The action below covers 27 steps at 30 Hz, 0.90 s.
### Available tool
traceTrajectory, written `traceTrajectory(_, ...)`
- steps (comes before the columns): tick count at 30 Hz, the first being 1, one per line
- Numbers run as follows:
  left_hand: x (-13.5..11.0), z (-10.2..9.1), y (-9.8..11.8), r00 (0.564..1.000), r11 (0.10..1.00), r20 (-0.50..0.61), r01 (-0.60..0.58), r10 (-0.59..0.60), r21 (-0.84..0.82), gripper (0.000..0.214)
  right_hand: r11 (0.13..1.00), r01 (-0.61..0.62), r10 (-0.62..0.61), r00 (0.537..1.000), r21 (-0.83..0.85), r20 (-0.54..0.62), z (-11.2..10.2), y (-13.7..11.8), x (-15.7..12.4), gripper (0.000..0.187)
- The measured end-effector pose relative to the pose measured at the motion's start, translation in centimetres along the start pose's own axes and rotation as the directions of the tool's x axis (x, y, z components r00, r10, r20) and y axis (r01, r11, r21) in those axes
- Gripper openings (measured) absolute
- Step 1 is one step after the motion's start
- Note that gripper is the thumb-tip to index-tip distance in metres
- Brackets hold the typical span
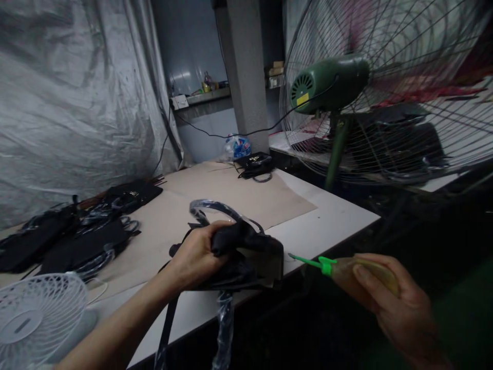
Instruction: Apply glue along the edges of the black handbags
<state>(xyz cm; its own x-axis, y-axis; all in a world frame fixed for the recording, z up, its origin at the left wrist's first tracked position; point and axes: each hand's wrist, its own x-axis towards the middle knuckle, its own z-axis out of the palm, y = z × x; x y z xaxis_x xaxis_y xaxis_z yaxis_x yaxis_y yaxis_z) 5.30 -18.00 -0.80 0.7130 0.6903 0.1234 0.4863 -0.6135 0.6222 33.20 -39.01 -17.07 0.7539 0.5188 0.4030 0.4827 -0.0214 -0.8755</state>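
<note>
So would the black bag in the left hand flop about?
The black bag is probably floppy on top: its fabric bunches in the left hand. Its boxy end may be stiffer, with straight edges. The plastic-wrapped handle likely keeps its shape, standing in an arch.

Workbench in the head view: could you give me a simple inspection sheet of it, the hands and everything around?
Surface: white table, partly covered by a brown sheet.
Items in hand: black bag with a plastic-wrapped handle; squeeze bottle with a green nozzle.
Clutter: heaped black bags at left, another bag and a clear plastic bag behind, small white fan in front.
Hands: left hand grips the black bag; right hand holds the bottle, nozzle towards the bag.
Cables: dark cable running to the large fan.
Surroundings: silver sheeting, grey pillar.
</note>
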Motion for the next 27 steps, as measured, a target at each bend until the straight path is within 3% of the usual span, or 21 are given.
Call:
traceTrajectory(4,0.4,0.6,0.4,0.999,0.996,0.039,-0.017,0.014,0.088,0.037,0.989,0.121,-0.115,0.99,-0.085,0.075,0.6,0.2,1.6,0.031)
traceTrajectory(10,1.6,0.5,0.7,0.999,0.987,0.044,0.022,-0.029,0.162,0.034,0.912,0.393,-0.368,0.911,-0.115,0.187,2.6,0.8,3.2,0.019)
traceTrajectory(20,1.2,0.2,1.3,0.996,0.988,0.088,0.016,-0.03,0.153,0.028,0.905,0.419,-0.367,0.852,-0.066,0.374,3.7,0.8,5.2,0.015)
traceTrajectory(27,1.3,0.3,1.1,0.996,0.99,0.089,0.01,-0.023,0.142,0.029,0.921,0.375,-0.315,0.877,-0.108,0.363,4.0,0.6,6.5,0.022)
